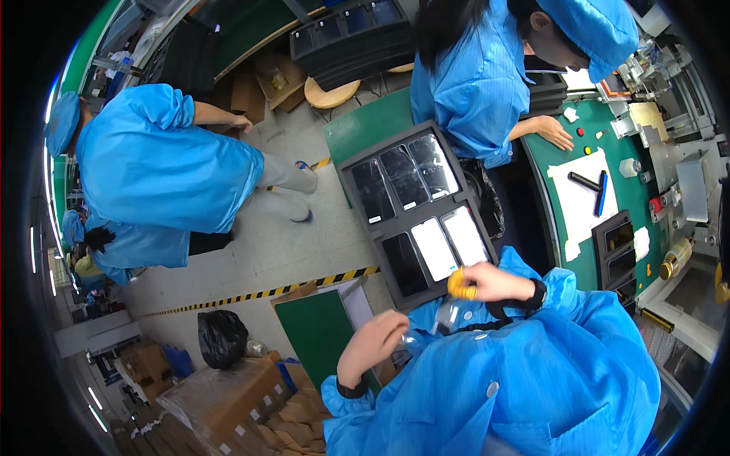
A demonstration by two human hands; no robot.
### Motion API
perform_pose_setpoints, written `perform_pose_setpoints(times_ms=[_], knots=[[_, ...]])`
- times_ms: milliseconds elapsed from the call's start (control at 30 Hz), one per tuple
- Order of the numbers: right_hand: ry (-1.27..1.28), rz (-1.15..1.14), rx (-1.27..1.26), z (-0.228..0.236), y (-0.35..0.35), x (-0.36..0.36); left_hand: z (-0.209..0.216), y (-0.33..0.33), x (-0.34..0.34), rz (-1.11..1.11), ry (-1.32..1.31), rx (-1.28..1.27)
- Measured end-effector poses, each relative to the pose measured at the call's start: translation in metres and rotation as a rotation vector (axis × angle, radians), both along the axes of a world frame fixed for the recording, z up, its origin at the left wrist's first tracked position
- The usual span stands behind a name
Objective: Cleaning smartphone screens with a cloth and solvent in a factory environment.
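Two hands work over a dark tray of phone panels, centre frame.
The right hand (494, 283) grasps a yellow roll (459, 283) just below the tray (357, 163); the left hand (374, 339), lower centre, pinches a clear film piece (447, 313) against the blue sleeve (532, 380).

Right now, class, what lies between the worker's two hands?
In the head view, a small clear plastic piece lies against the blue coat between the left hand and the right hand, which grips a yellow roll.
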State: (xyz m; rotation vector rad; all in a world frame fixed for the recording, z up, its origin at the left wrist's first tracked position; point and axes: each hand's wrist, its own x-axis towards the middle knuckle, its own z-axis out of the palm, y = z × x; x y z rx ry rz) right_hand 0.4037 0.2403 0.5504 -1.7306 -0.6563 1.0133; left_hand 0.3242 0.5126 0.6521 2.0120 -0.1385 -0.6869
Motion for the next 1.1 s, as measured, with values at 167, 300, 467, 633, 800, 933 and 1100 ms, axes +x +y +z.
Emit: perform_pose_setpoints(times_ms=[167, 300, 467, 633, 800, 933, 1100], knots=[[-0.464, -0.318, -0.304, -0.095, -0.017, 0.037, -0.091, -0.017, 0.053, 0.022, 0.016, -0.039], [-0.764, -0.222, -0.490, -0.141, -0.021, 0.051, -0.178, -0.047, 0.067, 0.063, -0.008, -0.122], [-0.939, -0.112, -0.770, -0.161, -0.011, 0.048, -0.188, -0.054, 0.064, 0.127, 0.058, -0.104], [-0.958, -0.178, -0.815, -0.175, -0.010, 0.053, -0.173, -0.027, 0.061, 0.263, 0.032, -0.053], [-0.834, -0.233, -0.768, -0.184, -0.010, 0.060, -0.177, 0.001, 0.072, 0.273, -0.065, -0.006], [-0.814, -0.291, -0.601, -0.170, -0.011, 0.053, -0.182, 0.033, 0.126, 0.140, -0.402, 0.223], [-0.577, -0.123, -0.254, -0.119, -0.022, 0.029, -0.211, 0.057, 0.222, -0.023, -0.744, 0.468]])
